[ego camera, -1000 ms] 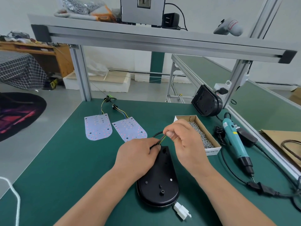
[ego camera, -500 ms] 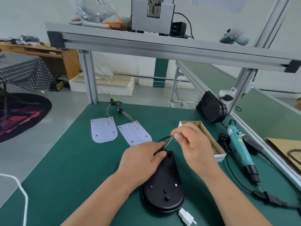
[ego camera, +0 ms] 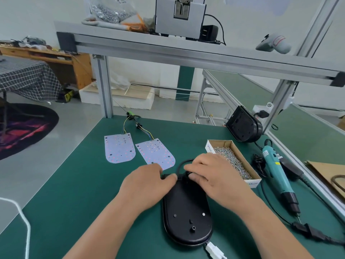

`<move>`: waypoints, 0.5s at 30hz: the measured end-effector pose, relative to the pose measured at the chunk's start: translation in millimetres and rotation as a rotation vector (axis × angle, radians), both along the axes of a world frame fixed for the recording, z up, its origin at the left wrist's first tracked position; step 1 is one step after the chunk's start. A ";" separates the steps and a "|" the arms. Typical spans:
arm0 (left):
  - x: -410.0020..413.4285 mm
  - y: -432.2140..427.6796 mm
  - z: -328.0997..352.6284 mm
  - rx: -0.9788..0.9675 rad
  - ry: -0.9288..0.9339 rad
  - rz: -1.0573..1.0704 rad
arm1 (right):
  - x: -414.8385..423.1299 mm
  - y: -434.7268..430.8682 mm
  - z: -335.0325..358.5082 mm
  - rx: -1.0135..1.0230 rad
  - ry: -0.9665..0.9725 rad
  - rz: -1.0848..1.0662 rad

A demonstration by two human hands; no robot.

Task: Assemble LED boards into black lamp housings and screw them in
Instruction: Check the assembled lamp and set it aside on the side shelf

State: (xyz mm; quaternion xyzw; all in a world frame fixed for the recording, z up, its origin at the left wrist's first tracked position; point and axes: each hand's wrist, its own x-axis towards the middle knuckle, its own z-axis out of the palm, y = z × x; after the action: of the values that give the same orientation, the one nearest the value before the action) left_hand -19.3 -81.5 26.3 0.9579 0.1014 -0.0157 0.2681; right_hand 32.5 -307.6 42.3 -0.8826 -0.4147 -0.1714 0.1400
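At near centre of green mat [ego camera: 74, 193]: black lamp housing [ego camera: 186, 212] lies flat, rounded end toward wearer, far end under both hands. L hand [ego camera: 147, 186] sits at housing's far-left corner, back of hand to cam. Thumb tip touches far rim; fingers curl down behind knuckles & are hidden, so can't tell what, if anything, they grip. R hand [ego camera: 214, 176] is over far-right end, fingers nearly straight, laid flat pointing left across the cable [ego camera: 178, 166]; thumb pressed on housing's far rim just under forefinger. Cable is black, loops out beyond the fingers, both ends vanish under hands; where it enters housing not visible. White connector [ego camera: 214, 251] pokes out at housing's near edge, partly cut off by bottom of frame. LED board [ego camera: 119, 147] & second LED board [ego camera: 155, 153] lie flat side by side beyond L hand. Near edge of second one meets L knuckles in view; touching or not, can't tell. Coloured leads run from both toward far table edge, ends too small to make out. Screw box [ego camera: 220, 143] is just right of R hand, open top, near-left part covered by hand, print on side unreadable. Elec. screwdriver [ego camera: 276, 171], teal, lies right of box, cord running off frame. 2nd housing [ego camera: 242, 126] stands on edge by frame post, far right.
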 end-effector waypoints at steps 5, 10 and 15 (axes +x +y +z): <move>-2.0 1.5 -0.5 -0.118 0.036 -0.037 | 5.6 -0.4 1.7 0.012 0.072 -0.111; -0.6 6.7 3.4 -0.281 0.002 -0.056 | 4.6 -0.5 -0.5 0.087 0.206 -0.179; 1.0 4.2 -3.7 -0.238 -0.009 -0.069 | 2.4 -6.9 0.0 0.075 0.323 -0.113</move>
State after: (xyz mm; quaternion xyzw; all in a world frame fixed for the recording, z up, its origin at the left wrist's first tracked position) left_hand -18.3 -77.3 22.6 0.9222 0.0648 -0.0324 0.3798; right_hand 35.0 -314.6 42.2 -0.9148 -0.3298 -0.0505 0.2277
